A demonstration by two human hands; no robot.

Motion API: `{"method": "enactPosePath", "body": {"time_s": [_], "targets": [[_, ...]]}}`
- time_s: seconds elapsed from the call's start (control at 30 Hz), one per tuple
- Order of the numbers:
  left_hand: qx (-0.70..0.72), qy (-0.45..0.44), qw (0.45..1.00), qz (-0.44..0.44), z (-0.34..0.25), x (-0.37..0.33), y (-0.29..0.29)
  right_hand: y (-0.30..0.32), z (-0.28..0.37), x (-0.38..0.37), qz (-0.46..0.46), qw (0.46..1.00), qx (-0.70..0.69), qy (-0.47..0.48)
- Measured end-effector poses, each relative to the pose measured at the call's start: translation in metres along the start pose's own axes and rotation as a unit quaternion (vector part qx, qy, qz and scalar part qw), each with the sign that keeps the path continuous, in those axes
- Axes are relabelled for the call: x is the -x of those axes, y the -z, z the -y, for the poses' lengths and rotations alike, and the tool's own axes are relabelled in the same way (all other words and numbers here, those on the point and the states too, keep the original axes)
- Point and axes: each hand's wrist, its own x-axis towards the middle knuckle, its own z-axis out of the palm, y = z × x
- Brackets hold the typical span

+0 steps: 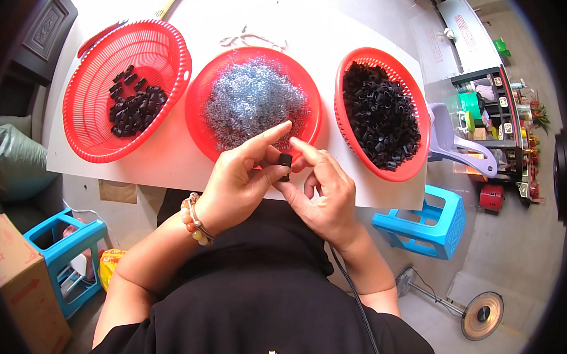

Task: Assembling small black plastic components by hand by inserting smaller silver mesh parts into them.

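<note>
Above the near edge of the table, my two hands meet around a small black plastic piece (285,159). My left hand (238,177) pinches it between thumb and fingers, with the index finger stretched out. From the other side, my right hand (326,191) closes its thumb and fingertips against the same piece; whether they also hold something smaller is hidden. Just beyond my hands stands a red plastic basin (195,121) heaped with small silvery metal springs (256,100). A red basket on the right (342,122) is full of loose black plastic pieces (381,117).
On the left, a tilted red basket (84,90) holds fewer black parts (137,110). White string (253,37) lies behind the basin on the white table (165,175). Blue stools (444,230) flank me, with a cardboard box (25,292) at left and a round heater-like stand (482,315) at right.
</note>
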Motion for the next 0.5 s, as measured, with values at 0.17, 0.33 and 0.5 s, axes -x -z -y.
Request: {"method": "enactPosePath", "body": {"time_s": [0.17, 0.33, 0.5], "targets": [[0.004, 0.019, 0.999, 0.035, -0.005, 0.002, 0.000, 0.005, -0.004, -0.004, 0.027, 0.998, 0.012, 0.050], [-0.003, 0.042, 0.995, 0.087, -0.009, -0.001, 0.007, 0.007, -0.008, -0.005, 0.031, 0.994, 0.038, 0.099], [0.114, 0.124, 0.978, 0.126, -0.016, -0.002, 0.015, 0.009, -0.010, -0.003, 0.023, 0.994, 0.006, 0.106]]}}
